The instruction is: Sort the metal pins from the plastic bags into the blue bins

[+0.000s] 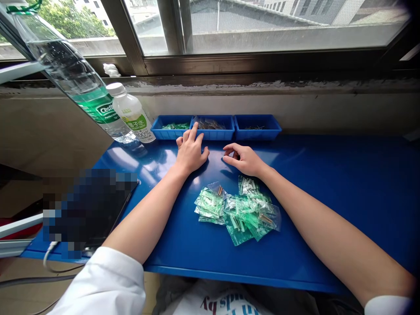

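At the far left, low in the frame, a dark blurred thing (101, 210) lies on the blue table (341, 218). Above it, a big bottle (62, 65) and a small bottle (131, 113) stand side by side. Next comes the left bin (170, 134), with green bags in it. The left hand (190, 151) is just below the gap between this bin and the middle bin (218, 134). Its fingers are spread wide, and I see nothing in them. One finger points up over the left end of the middle bin, but I cannot tell if it touches. The middle bin has clear bags with dark bits in them. It is near the center of the frame, a bit high, and its long side runs left to right. It lies just up from the left hand, and up and to the left of the right hand (243, 158), so the left hand is nearer. Below the hands, a small pile (210, 204) and a big pile (251, 212) of little bags lie side by side. The right hand is bent in, thumb and fingertips close; I cannot tell if it pinches something tiny. Up and right of it is the right bin (257, 135), with thin bits inside.
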Demonstrator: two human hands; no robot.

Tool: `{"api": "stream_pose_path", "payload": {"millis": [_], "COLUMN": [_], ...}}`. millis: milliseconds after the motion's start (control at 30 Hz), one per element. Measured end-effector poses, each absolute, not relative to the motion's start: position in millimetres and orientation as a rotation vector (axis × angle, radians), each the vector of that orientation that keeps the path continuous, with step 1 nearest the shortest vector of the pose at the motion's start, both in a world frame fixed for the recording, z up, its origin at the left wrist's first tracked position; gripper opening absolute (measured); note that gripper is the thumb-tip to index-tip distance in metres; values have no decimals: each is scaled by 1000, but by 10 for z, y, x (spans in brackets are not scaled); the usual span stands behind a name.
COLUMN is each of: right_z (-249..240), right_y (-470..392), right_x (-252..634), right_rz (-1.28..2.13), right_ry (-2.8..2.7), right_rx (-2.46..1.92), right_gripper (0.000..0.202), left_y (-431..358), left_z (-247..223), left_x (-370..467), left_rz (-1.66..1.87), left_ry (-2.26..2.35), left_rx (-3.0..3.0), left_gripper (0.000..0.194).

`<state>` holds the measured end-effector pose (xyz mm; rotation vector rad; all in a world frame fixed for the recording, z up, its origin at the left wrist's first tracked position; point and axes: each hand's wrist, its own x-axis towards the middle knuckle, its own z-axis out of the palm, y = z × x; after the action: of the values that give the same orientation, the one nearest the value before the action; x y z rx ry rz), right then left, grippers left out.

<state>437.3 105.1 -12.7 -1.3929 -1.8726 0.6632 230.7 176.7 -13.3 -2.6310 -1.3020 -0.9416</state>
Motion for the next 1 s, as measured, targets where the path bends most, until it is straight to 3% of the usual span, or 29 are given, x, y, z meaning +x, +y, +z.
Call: {"api": "stream_pose_path", "payload": {"millis": [200, 467, 700, 900, 1000], "right_z": [-137, 45, 89, 75, 47], "right_y": [1052, 967, 951, 944, 941], "right_x": [4378, 4268, 4133, 4133, 4141], "right_rz": [576, 691, 894, 959, 1059], "right_ry": [-1944, -2123, -2456, -2375, -2126], "right_rx": [-1386, -1084, -995, -974, -1037], "right_gripper": [29, 19, 39, 18, 19], "left_y": [1758, 1796, 1796, 1782, 1789], "left_z": [-116, -137, -135, -133, -139], "left_x": [2295, 2266, 2267, 2266, 2269], "left_rz": [-679, -607, -628, -623, -652], "left_ry": [-1259, -1218, -1233, -1248, -1248], "left_rx": [-2835, -2985, -3002, -2995, -3001], "left_gripper": [20, 21, 19, 20, 20]}}
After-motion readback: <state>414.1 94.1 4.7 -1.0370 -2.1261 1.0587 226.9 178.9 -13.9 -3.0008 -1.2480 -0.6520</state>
